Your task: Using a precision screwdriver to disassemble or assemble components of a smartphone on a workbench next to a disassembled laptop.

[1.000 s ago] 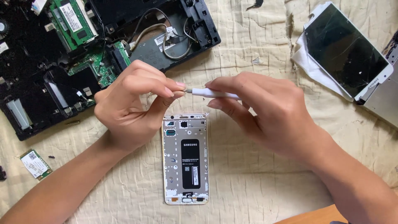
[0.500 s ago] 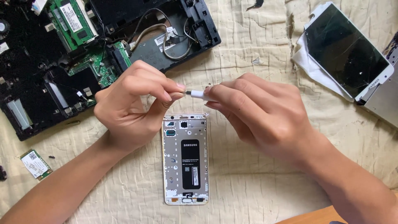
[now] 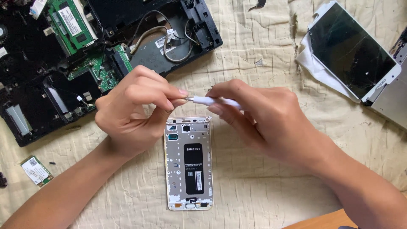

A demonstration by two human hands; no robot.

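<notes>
White screwdriver handle [image 3: 216, 101] with a silver tip. Opened phone frame [image 3: 188, 163]: pale gold rim, silver-grey inner plate, black battery bearing white print. Detached phone screen [image 3: 354, 51]: black glass within a white bezel. Opened laptop base [image 3: 85, 55]: black chassis with green circuit boards (one carries a white label) and beige cabling. Small green wireless card [image 3: 36, 170]. Cream quilted cloth [image 3: 263, 195], faintly stained.

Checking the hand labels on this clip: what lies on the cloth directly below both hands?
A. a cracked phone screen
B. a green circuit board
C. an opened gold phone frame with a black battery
C: the opened gold phone frame with a black battery lies below the left hand and right hand.
</notes>
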